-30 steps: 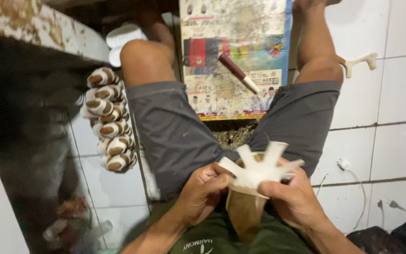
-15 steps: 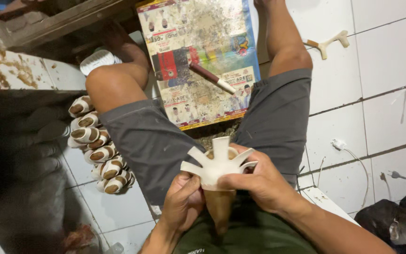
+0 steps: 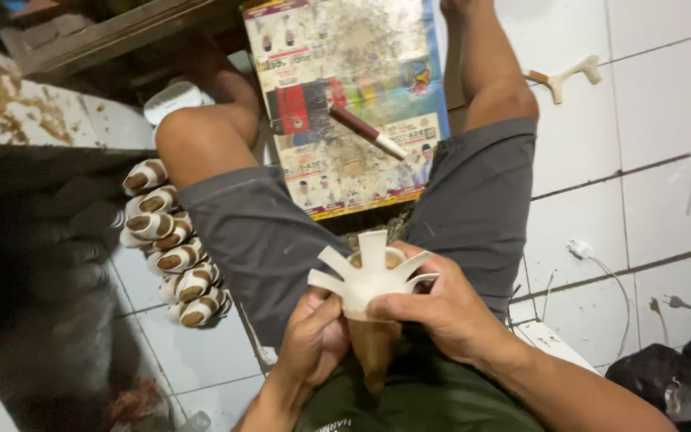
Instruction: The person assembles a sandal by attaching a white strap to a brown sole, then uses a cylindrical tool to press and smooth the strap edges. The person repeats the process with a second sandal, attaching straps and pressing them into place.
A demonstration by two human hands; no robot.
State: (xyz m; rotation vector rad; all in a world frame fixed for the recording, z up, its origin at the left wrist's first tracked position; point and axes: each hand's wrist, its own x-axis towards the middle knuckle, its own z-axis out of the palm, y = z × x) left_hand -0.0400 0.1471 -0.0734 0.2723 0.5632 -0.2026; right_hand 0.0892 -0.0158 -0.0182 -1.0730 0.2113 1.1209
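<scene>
Your left hand [image 3: 313, 340] and right hand [image 3: 441, 308] grip a paper cone [image 3: 369, 320] low in the centre of the frame, its white flaps fanned open on top. Filled cones [image 3: 171, 244] are stacked at middle left beside your knee. At top centre, a brown stick [image 3: 368, 132] lies on a printed sheet [image 3: 345, 96] on the tiled floor [image 3: 649, 200].

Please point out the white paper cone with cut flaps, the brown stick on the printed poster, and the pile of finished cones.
white paper cone with cut flaps [image 3: 365, 280]: head view, flap base.
brown stick with white tip [image 3: 365, 130]: head view, shaft middle.
pile of finished cones [image 3: 171, 244]: head view, middle cone.
</scene>
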